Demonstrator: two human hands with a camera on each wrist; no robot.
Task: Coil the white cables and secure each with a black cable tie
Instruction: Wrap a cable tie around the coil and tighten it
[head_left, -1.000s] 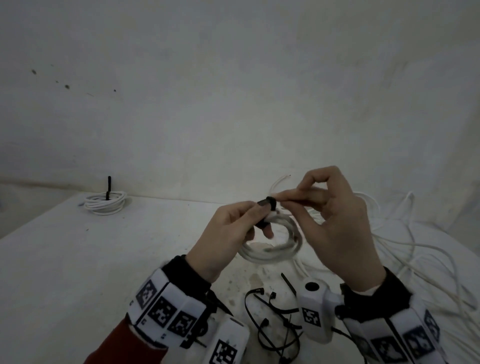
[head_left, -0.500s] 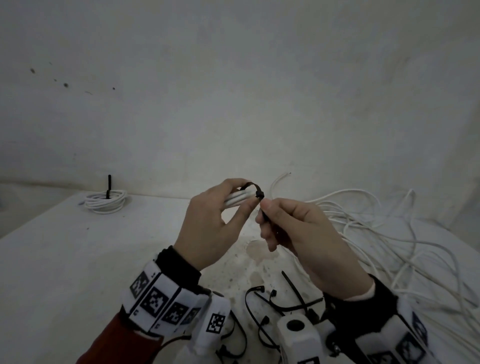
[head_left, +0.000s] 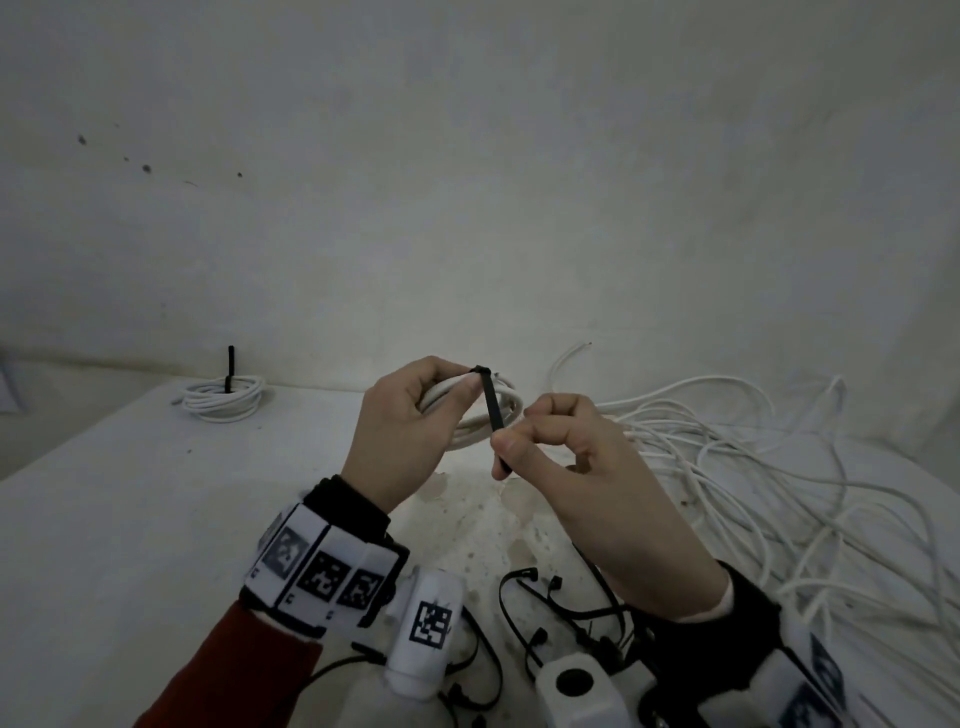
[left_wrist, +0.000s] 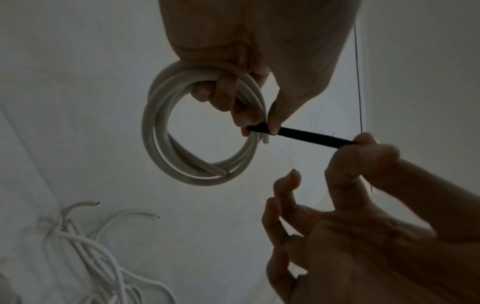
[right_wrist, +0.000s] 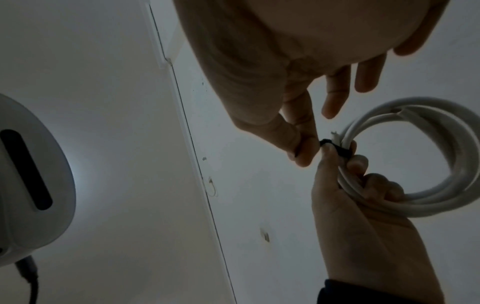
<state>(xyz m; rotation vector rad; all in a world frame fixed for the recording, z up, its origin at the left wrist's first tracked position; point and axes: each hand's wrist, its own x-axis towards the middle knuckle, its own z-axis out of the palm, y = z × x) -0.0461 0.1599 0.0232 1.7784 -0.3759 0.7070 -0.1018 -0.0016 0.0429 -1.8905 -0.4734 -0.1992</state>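
My left hand (head_left: 410, 431) holds a small coil of white cable (head_left: 483, 415) up above the table, fingers curled through its loop (left_wrist: 197, 127). A black cable tie (head_left: 493, 410) is wrapped round the coil by my left thumb. My right hand (head_left: 561, 457) pinches the tie's free tail (left_wrist: 311, 137) between thumb and forefinger, stretched away from the coil; its other fingers are spread loosely. In the right wrist view the coil (right_wrist: 428, 164) and tie head (right_wrist: 335, 148) sit in my left hand.
A finished tied coil (head_left: 221, 397) lies at the table's far left corner. A tangle of loose white cables (head_left: 753, 467) covers the right side. Several spare black ties (head_left: 550, 613) lie near the front edge between my wrists. A wall stands close behind.
My right hand has drawn the tie's tail out toward me and down, so a longer black strip now shows. The left hand raised the coil slightly and keeps its grip.
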